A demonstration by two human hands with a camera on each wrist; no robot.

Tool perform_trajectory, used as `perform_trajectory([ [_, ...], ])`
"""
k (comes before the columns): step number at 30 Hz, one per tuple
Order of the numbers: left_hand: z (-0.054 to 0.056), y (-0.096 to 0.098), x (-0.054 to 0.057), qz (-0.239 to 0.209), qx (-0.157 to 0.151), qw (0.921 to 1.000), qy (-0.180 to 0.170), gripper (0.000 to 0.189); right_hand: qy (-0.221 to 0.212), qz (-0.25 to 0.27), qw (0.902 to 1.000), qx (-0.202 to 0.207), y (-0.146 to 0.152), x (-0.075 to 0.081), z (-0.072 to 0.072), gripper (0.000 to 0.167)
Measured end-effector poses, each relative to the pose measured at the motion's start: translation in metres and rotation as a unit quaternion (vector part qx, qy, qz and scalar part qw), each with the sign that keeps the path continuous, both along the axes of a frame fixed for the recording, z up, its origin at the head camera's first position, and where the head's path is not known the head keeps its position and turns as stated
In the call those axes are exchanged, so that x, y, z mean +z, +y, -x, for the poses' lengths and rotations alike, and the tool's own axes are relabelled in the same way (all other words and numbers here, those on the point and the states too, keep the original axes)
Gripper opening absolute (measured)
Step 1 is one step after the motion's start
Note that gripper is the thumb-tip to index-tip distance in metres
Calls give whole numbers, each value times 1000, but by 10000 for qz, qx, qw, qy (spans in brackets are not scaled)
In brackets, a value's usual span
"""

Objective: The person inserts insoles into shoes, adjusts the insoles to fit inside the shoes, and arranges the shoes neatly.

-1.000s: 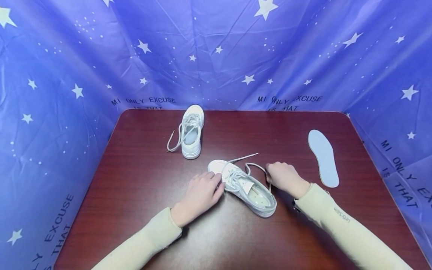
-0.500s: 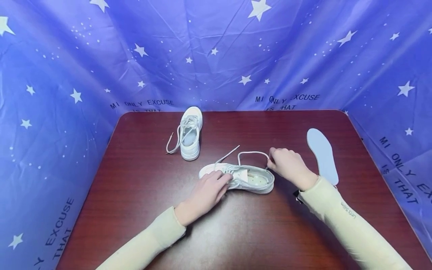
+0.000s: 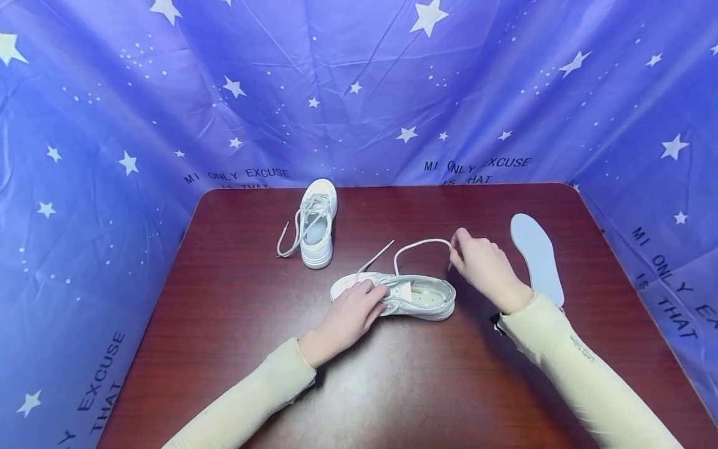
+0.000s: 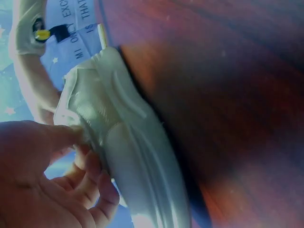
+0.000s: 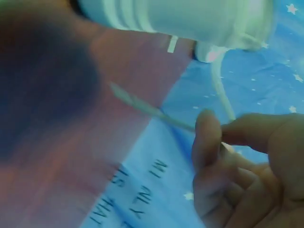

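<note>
Tabletop [image 3: 252,293] bears insole [image 3: 536,255] and farther shoe [image 3: 318,232]; left grip [image 3: 350,315] holds nearer shoe [image 3: 417,306], right grip [image 3: 483,265] pinches its lace [image 3: 426,241].

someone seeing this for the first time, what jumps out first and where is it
Probably the blue-purple cloth with white stars, hung behind and beside the dark red table. Next, the white shoe near the table's middle, its front held by the left hand while the right hand pinches one lace. A second shoe stands farther back, left of centre, and a pale insole lies toward the right edge.
</note>
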State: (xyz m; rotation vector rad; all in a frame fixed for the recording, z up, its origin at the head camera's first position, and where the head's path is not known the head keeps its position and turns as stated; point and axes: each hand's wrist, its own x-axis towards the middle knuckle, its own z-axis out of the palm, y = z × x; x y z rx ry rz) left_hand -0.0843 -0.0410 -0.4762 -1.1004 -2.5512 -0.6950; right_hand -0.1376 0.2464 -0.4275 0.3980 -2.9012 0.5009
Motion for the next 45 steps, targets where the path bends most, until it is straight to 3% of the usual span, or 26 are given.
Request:
perform_trajectory([
  [6,0,-7,7,-19,-439,9990,-37,14,-395,406,9984,68,2,-16,-1,25],
  [12,-2,-17,11,19,-790,9965,-255,8,-734,161,9972,29,13,-23,-7,18],
  [17,2,1,21,69,-230,9987,-438,2,-910,-45,9958,-104,24,-28,-11,15],
  [21,9,29,36,464,401,9962,-624,26,-844,-48,9964,-76,24,-30,-16,13],
  [24,14,45,43,1147,849,9877,-632,39,-743,30,9971,150,19,-28,-23,16],
  [27,15,55,49,1849,1094,9749,-582,41,-719,202,9958,537,14,-21,-32,26],
  [33,12,64,50,2328,1147,9643,-525,36,-818,444,9853,1434,6,-7,-46,33],
  [40,13,63,47,2344,1134,9633,-646,34,-738,375,9806,1779,5,-9,-47,28],
  [45,14,56,50,2155,1145,9640,-1053,36,-468,672,9760,2017,8,-14,-46,31],
])
